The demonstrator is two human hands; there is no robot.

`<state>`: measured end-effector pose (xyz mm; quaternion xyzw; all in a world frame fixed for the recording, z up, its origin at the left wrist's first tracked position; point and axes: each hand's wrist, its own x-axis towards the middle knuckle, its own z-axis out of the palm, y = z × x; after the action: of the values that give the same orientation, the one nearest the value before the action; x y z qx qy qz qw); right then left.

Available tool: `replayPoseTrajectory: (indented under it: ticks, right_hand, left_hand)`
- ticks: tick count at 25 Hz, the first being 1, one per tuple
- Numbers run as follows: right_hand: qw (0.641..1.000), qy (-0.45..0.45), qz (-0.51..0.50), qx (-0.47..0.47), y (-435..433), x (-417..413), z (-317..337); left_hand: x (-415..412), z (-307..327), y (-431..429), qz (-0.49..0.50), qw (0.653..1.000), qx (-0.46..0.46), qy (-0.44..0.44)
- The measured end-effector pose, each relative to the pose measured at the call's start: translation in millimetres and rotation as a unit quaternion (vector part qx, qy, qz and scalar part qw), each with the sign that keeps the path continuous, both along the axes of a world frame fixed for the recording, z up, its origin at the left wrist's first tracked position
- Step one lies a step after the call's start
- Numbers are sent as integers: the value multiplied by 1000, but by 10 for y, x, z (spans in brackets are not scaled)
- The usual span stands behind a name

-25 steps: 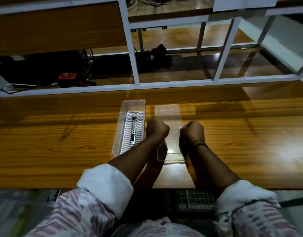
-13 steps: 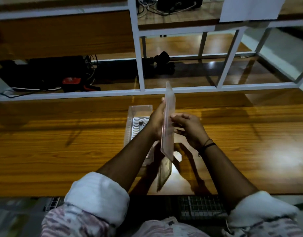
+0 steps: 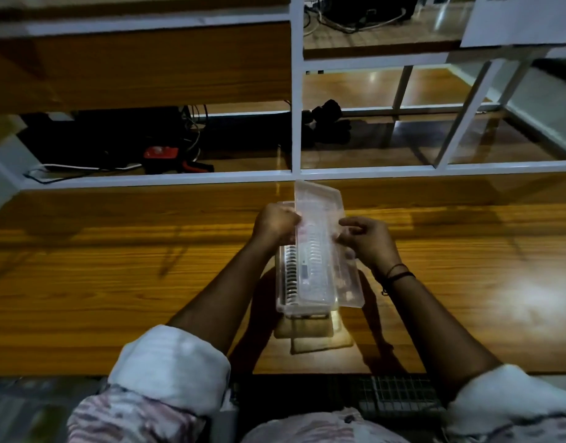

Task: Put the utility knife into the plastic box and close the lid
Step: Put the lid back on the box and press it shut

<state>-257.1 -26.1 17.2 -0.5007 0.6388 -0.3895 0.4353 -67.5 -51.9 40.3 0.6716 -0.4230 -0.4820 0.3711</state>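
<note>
Wooden table — glossy, orange-brown grain, bright glare patch at right. Clear plastic box sits on it near front edge, centre. Table's far edge meets white metal frame. Behind frame, further wooden surface — red-black tool, cables, dark bundle on it.

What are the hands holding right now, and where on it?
Both hands hold the clear lid by its long edges: left hand on the left edge, right hand on the right, tilted over the plastic box.
</note>
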Motion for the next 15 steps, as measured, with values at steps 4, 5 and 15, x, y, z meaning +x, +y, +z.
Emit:
replayPoseTrajectory:
  ticks: [4, 5, 15]
  right_hand:
    - [980, 182, 25, -76, 29, 285, 33]
    - [974, 209, 23, -88, 25, 328, 47]
    - [950, 302, 51, -61, 33, 488, -8]
  left_hand:
    - [263, -55, -37, -13, 991, -4, -135]
    - [293, -72, -40, -12, 989, 1, -150]
    - [446, -245, 29, 6, 989, 7, -144]
